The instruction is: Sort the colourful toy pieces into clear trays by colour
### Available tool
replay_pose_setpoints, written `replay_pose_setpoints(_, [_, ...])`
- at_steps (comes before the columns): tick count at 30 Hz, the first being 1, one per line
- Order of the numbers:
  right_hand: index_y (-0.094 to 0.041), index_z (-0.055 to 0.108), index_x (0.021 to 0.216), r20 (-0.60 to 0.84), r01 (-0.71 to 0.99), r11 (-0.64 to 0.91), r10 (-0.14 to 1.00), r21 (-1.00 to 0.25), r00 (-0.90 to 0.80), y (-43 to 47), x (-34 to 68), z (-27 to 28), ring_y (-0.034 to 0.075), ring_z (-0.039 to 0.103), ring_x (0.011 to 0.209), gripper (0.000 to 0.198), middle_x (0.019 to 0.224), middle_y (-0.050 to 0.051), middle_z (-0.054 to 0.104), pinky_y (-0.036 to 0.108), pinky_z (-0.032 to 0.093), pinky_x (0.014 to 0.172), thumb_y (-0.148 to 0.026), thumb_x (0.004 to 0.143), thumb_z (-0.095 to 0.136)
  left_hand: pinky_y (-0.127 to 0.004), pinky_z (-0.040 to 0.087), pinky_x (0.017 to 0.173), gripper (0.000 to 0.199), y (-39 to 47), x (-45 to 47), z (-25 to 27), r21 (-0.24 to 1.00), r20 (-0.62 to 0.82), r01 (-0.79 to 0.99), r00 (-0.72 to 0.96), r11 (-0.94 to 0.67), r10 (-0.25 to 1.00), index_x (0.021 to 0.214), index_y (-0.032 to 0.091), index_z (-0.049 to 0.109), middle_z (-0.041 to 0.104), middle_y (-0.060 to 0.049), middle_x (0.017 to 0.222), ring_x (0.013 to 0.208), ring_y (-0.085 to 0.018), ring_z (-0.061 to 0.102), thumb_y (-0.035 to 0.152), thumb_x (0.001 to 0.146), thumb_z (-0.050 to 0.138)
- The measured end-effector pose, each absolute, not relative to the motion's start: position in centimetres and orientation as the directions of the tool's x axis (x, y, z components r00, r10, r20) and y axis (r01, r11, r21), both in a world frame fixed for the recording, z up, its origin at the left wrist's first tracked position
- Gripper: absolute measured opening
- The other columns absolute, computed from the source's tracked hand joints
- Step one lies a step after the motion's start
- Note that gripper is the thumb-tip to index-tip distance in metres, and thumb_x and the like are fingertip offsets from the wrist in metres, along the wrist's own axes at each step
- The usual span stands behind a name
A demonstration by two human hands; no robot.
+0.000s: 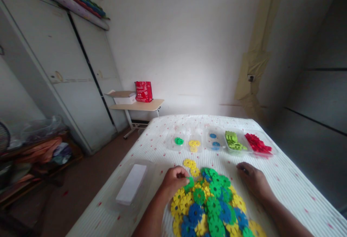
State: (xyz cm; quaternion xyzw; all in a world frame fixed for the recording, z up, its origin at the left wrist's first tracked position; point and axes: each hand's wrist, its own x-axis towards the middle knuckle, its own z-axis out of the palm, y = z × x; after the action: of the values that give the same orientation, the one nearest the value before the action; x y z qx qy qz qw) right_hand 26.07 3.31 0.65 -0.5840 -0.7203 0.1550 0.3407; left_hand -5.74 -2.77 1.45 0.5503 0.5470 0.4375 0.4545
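1. The mixed pile of snowflake discs (214,204) lies on the bed (292,182) right before the person; it is large, with dark green, blue and yellow pieces jumbled together.
2. Beyond the pile stands a row of clear trays: one holds a single dark green disc (179,141), the next a few yellow discs (194,143), the next two blue discs (214,140).
3. The light green tray (233,141) and the red tray (258,143), at the far right of that row, look well filled; neither colour shows in the pile.
4. The left hand (173,181) is curled at the pile's far left edge, fingers pinching a green disc (189,184).
5. The right hand (253,179) rests on the bed just right of the pile; I cannot tell whether it holds anything.
6. Judging by this, two colours seem sorted, three barely started.
7. A few yellow discs (191,166) lie loose between pile and trays.
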Motion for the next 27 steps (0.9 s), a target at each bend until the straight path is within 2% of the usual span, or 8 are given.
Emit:
replay_pose_setpoints(2, [-0.022, 0.061, 0.075, 0.311, 0.739, 0.276, 0.946, -0.614, -0.095, 3.3, 26.1, 0.6, 0.021, 0.063, 0.067, 0.028, 0.074, 0.004, 0.069, 0.029, 0.048, 0.064, -0.043, 0.072, 0.044, -0.021, 0.036, 0.052, 0.016, -2.8, -5.9, 1.7, 0.989, -0.032, 0.146, -0.012, 0.033, 0.999, 0.067, 0.015, 0.057, 0.051, 0.004, 0.057, 0.055, -0.010, 0.046, 0.027, 0.056, 0.060])
replay_pose_setpoints(5, [-0.022, 0.062, 0.076, 0.305, 0.739, 0.277, 0.947, -0.614, -0.102, 3.3, 26.1, 0.7, 0.021, 0.063, 0.068, 0.028, 0.074, 0.004, 0.069, 0.028, 0.048, 0.064, -0.042, 0.073, 0.044, -0.022, 0.036, 0.049, 0.018, -2.6, -6.0, 1.7, 0.986, -0.041, 0.161, -0.061, 0.050, 0.997, 0.066, 0.016, 0.056, 0.049, 0.004, 0.055, 0.052, -0.010, 0.045, 0.030, 0.056, 0.058])
replay_pose_setpoints(10, [-0.022, 0.062, 0.074, 0.304, 0.719, 0.281, 0.947, -0.636, -0.101, 3.1, 26.0, 1.1, 0.020, 0.063, 0.067, 0.026, 0.073, 0.003, 0.070, 0.028, 0.049, 0.063, -0.042, 0.070, 0.045, -0.021, 0.032, 0.051, 0.009, -2.4, -6.1, 1.5, 0.963, 0.002, 0.267, -0.090, 0.023, 0.996, 0.060, 0.016, 0.058, 0.049, 0.005, 0.053, 0.054, -0.010, 0.043, 0.021, 0.052, 0.058])
replay_pose_setpoints(14, [-0.023, 0.062, 0.074, 0.307, 0.718, 0.280, 0.947, -0.637, -0.097, 3.2, 26.1, 1.0, 0.021, 0.063, 0.068, 0.026, 0.073, 0.003, 0.070, 0.029, 0.049, 0.063, -0.043, 0.070, 0.045, -0.020, 0.031, 0.051, 0.006, -2.4, -6.2, 1.7, 0.960, 0.018, 0.279, -0.089, 0.007, 0.996, 0.057, 0.016, 0.059, 0.048, 0.006, 0.051, 0.053, -0.010, 0.043, 0.017, 0.051, 0.058])
replay_pose_setpoints(20, [-0.021, 0.063, 0.077, 0.306, 0.729, 0.290, 0.945, -0.620, -0.116, 3.4, 26.3, 0.4, 0.020, 0.063, 0.068, 0.026, 0.074, 0.003, 0.069, 0.027, 0.048, 0.064, -0.040, 0.074, 0.044, -0.020, 0.034, 0.049, 0.013, -1.9, -6.5, 3.1, 0.989, 0.052, 0.149, -0.211, -0.021, 0.976, 0.059, 0.016, 0.057, 0.051, 0.005, 0.051, 0.051, -0.009, 0.045, 0.027, 0.055, 0.062])
replay_pose_setpoints(27, [-0.021, 0.061, 0.077, 0.297, 0.737, 0.294, 0.946, -0.609, -0.131, 3.2, 26.2, 0.6, 0.020, 0.063, 0.068, 0.025, 0.074, 0.003, 0.068, 0.027, 0.047, 0.064, -0.037, 0.075, 0.043, -0.017, 0.027, 0.039, 0.028, 1.6, -7.5, 6.9, 0.995, 0.079, -0.028, -0.411, -0.099, 0.908, 0.074, 0.016, 0.057, 0.051, 0.007, 0.052, 0.038, -0.004, 0.039, 0.035, 0.058, 0.067])
